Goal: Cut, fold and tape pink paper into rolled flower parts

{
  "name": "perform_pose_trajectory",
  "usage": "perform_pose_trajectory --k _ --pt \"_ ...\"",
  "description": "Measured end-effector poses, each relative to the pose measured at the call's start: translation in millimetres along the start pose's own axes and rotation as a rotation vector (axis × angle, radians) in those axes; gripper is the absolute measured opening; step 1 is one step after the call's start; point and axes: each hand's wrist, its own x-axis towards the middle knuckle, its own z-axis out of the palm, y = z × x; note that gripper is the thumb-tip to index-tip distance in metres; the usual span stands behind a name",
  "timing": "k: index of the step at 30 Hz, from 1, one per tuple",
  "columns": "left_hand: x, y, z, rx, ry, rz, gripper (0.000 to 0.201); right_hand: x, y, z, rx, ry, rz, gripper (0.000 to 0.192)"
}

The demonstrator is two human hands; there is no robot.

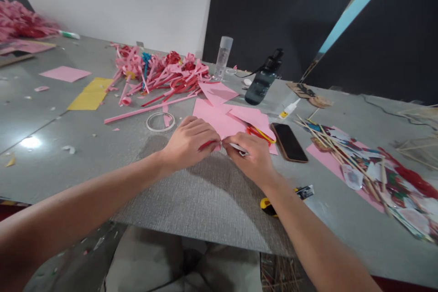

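My left hand [189,142] and my right hand [252,157] meet over a grey mat [205,200] at the table's front. The left fingers pinch a small red strip [206,145]. The right fingers hold a thin white, blade-like piece [238,148], and its tip points toward the red strip. Just behind both hands lie pink paper sheets [219,116]. A pair of red and yellow sticks [260,133] lies on the pink paper by my right hand.
A tape ring [160,122], a phone [289,142], a dark bottle [263,81], a clear bottle [222,57], a glue tube [288,109]. A pile of pink and red paper rolls [160,73] sits behind; sticks and printed cutouts [372,169] lie at right. A yellow cutter [268,205] rests under my right forearm.
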Motion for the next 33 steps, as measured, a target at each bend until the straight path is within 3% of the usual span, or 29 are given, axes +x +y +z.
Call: perform_pose_trajectory --k 7,15,26,29,33 --pt "0.6 1.9 -3.8 -0.008 0.156 0.046 0.008 -0.8 -1.7 -5.9 -0.14 0.121 -0.194 0.007" --pt "-0.4 7.1 -7.2 0.003 0.011 -0.071 0.004 -4.0 -1.9 -5.8 -0.161 0.038 -0.143 0.011" --pt "0.7 6.2 -7.2 0.014 -0.066 -0.054 0.01 -2.0 -3.7 -2.0 -0.042 -0.018 -0.027 0.01" --pt "3.7 8.9 -6.9 -0.068 -0.106 -0.116 0.013 -1.7 -3.2 -0.3 -0.054 -0.003 -0.027 0.01" --pt "12.5 13.3 -10.2 -0.347 -0.161 -0.278 0.014 -0.7 -5.7 -1.4 -0.097 0.044 -0.07 0.012"
